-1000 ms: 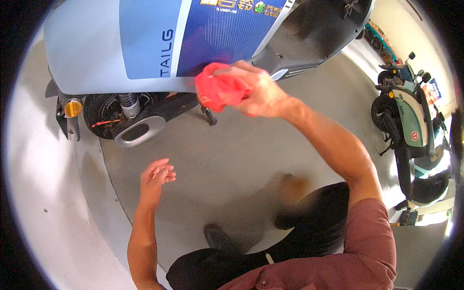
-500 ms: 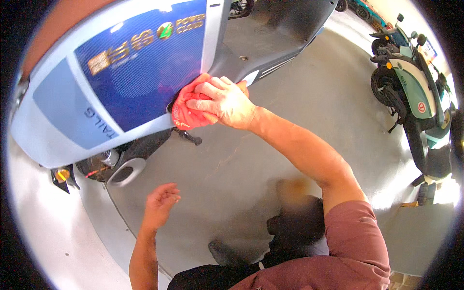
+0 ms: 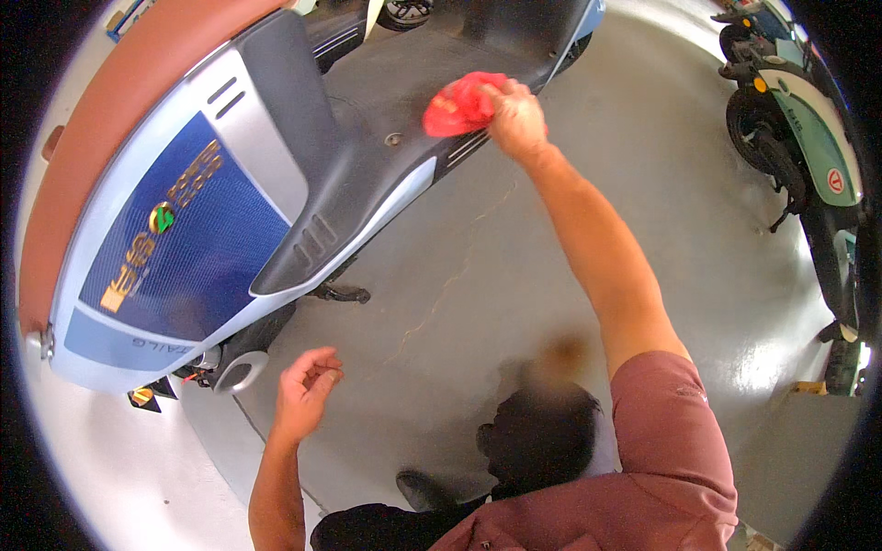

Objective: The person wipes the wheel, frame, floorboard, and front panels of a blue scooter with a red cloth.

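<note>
A light blue scooter (image 3: 175, 358) with a brown seat (image 3: 101, 119) and a dark blue side panel (image 3: 220, 239) fills the upper left. My right hand (image 3: 518, 119) is closed around a bunched red cloth (image 3: 459, 105). The cloth lies at the outer edge of the scooter's dark footboard (image 3: 386, 92), above the slotted side trim. Low on the left, my left hand (image 3: 309, 390) hangs in the air over the floor, apart from the scooter. Its fingers are loosely curled and nothing shows in them.
More scooters, one with a pale green body (image 3: 813, 129), line the right side. A kickstand or pedal part (image 3: 342, 293) juts out beneath the blue scooter, near its silver-rimmed exhaust (image 3: 242, 373). Grey floor (image 3: 634, 184) lies between the scooters. My dark shoe (image 3: 421, 489) shows below.
My right hand has carried the red cloth from the side panel's lower corner up and right to the footboard edge. The view has shifted along the scooter; my left hand stays about where it was.
</note>
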A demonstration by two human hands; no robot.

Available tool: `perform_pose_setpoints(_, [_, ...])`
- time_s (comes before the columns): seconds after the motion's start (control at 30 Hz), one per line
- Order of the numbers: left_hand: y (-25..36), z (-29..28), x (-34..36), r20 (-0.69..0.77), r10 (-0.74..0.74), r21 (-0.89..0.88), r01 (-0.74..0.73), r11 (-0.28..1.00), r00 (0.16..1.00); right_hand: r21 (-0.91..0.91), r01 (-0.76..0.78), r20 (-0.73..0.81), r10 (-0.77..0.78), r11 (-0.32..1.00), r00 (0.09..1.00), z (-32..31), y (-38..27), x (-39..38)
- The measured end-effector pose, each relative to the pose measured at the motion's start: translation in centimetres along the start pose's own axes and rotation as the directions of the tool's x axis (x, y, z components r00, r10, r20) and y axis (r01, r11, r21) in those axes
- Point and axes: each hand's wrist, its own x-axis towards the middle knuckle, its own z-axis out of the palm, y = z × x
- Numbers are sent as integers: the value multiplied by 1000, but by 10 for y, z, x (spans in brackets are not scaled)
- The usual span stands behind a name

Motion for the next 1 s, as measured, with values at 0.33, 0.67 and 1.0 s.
perform_pose_setpoints(0.33, [76, 58, 70, -4, 112, 26, -112, 993, 994, 438, -775, 439, 644, 456, 627, -20, 144, -121])
perform_pose_setpoints(0.67, [149, 78, 180, -125, 555, 225, -521, 823, 823, 700, -109, -42, 193, 705, 980, -50, 25, 2])
perform_pose_setpoints(1.0, [150, 75, 234, -195, 610, 299, -546, 783, 768, 643, 78, 273, -324, 762, 906, -27, -58, 36])
